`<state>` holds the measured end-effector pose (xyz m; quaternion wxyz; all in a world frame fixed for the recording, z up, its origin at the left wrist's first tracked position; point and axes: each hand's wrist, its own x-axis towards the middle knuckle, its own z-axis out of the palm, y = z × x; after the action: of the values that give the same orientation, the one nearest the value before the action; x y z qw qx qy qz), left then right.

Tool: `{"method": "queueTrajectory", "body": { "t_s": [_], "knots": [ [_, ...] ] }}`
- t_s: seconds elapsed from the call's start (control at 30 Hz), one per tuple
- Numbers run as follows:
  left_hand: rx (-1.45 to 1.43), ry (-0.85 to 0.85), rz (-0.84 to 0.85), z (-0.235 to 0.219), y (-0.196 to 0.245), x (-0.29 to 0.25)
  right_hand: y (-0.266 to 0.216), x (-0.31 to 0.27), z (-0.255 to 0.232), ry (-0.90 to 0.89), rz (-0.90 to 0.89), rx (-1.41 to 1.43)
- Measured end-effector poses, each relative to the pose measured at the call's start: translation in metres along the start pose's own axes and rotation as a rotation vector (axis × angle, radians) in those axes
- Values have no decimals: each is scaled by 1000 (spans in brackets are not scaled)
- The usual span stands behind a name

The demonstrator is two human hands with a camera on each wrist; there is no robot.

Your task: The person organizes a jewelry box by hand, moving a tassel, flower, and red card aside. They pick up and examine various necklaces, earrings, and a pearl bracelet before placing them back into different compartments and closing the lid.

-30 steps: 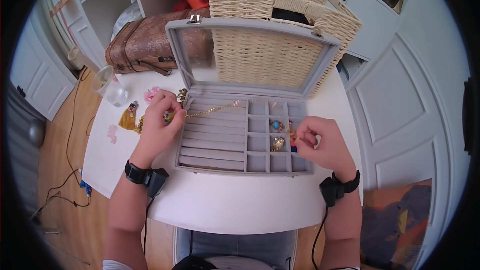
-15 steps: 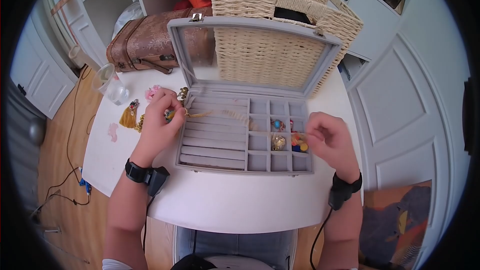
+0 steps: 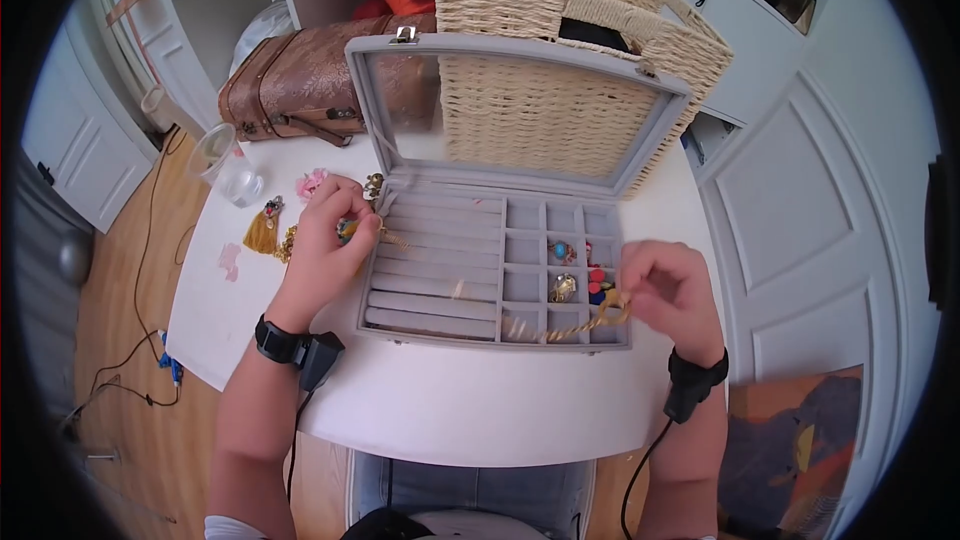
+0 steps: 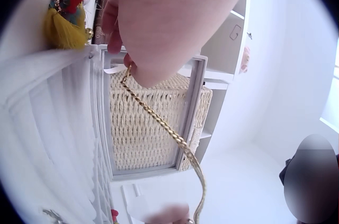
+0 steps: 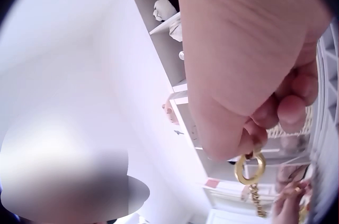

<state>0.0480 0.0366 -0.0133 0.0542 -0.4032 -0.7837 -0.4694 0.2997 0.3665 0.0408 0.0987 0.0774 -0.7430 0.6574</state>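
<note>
A gold chain spans between the two hands, over an open grey jewellery box. My left hand pinches one end of it between thumb and fingertips above the box's left edge. At the right edge, my right hand pinches the other end, beside a thick gold ring. Small compartments hold a turquoise-beaded piece, a gold trinket and a red, blue and yellow piece. Long padded rolls fill the box's left side.
Left of the box lie a yellow tassel piece, a pink flower and a pale pink piece. Clear plastic cups are near the table's left edge. A brown case and wicker basket stand behind the raised glass lid.
My right hand has shifted a little rightward, away from the compartments. The chain has swung toward the front of the box, and its ring end now shows. My left hand keeps its pinch.
</note>
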Motion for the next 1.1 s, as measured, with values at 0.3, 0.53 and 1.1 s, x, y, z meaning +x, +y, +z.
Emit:
{"method": "queueTrajectory", "body": {
  "t_s": [0.3,0.53,1.1],
  "knots": [
    [-46,-3,-11,0,5,0,2,2,0,63,2,24],
    [-24,-4,-26,-1,3,-1,-9,1,5,126,113,-56],
    [-36,-14,-7,1,3,-1,0,3,0,65,28,107]
  ]
}}
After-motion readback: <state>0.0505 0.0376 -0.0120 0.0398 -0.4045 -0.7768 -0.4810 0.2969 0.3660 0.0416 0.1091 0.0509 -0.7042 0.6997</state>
